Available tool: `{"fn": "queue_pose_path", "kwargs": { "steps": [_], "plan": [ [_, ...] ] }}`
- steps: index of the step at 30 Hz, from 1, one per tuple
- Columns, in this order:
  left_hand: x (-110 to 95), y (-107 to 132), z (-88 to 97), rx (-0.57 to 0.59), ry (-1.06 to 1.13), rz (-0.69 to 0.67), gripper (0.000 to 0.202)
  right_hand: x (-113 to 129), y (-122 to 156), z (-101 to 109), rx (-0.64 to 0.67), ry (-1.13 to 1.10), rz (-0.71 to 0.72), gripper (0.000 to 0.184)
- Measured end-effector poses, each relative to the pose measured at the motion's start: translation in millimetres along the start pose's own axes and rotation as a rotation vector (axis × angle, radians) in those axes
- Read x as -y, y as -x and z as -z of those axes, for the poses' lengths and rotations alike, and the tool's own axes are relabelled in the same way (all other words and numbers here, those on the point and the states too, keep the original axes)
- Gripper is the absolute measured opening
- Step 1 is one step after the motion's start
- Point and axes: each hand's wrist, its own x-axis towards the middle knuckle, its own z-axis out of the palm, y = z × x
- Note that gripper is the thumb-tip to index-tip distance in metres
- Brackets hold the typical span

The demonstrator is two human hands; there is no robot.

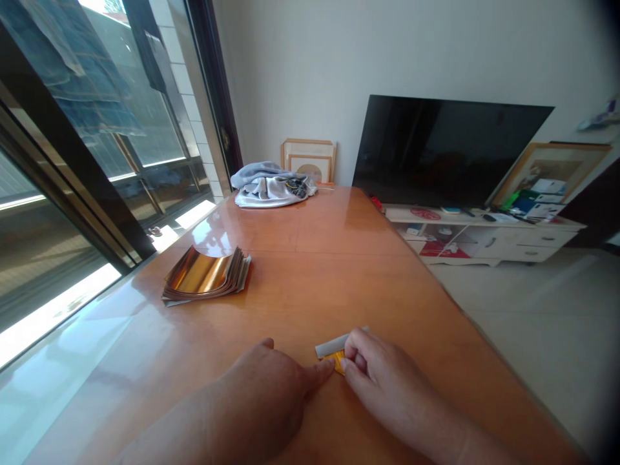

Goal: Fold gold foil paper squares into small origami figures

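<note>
Touching left fingers (321, 372) and right fingers (356, 343), gold sheet (338, 357) lies between.

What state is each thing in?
Gold paper piece: looks folded, grey strip along its far edge
Left hand: index fingertip on the paper
Right hand: pinching the paper
Stack of metallic sheets: edges curled up
Silvery cloth: bunched up
Television: screen dark
Cabinet drawers: look shut

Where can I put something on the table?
Bare tabletop lies between the gold sheet stack and the right edge, and from the stack back to the silvery cloth. It's crowded up front around the left hand, right hand, gold piece and grey strip.
</note>
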Motion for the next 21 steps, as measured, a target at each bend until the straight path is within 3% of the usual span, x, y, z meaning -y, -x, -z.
{"fn": "queue_pose_path", "kwargs": {
  "steps": [10, 21],
  "plan": [
    [-1.0, -1.7, -4.9, 0.03, -0.024, 0.016, 0.053, 3.6, -0.2, 12.6, 0.097, -0.037, 0.017, 0.009],
    [-1.1, -2.6, -11.6, -0.045, -0.021, 0.002, 0.055, -0.5, -0.5, 10.4, 0.093, -0.032, 0.101, 0.012]
  ]
}}
